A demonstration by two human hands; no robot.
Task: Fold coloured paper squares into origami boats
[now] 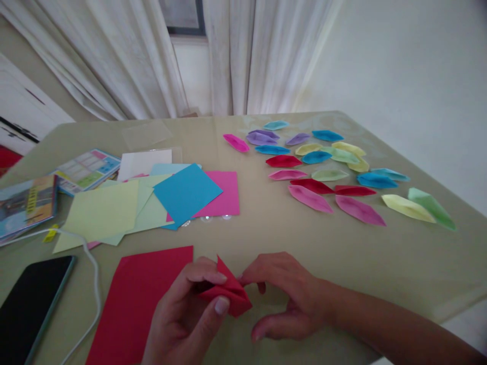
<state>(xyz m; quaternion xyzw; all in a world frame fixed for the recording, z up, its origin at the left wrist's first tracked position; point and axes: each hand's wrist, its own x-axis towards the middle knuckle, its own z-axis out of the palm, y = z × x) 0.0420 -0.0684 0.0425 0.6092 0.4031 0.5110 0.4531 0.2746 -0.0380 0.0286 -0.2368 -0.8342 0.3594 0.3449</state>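
Note:
A small folded piece of red paper (238,300) is pinched between the thumb and fingers of my left hand (186,304), low in the middle of the head view. Its layers stand partly apart, with one pointed corner sticking up. My right hand (291,294) is just to the right, thumb and fingers spread. Its index fingertip reaches the paper's right edge; whether it touches cannot be made out. Under and left of my left hand lies a flat red sheet (140,289) on the table.
Folded paper boats (310,197) in many colours spread over the table's (258,233) right side. To the left are loose coloured sheets (102,208), a blue square (188,192), booklets (26,203), a phone (34,304) and a white cable (97,284). Curtains (236,61) hang behind.

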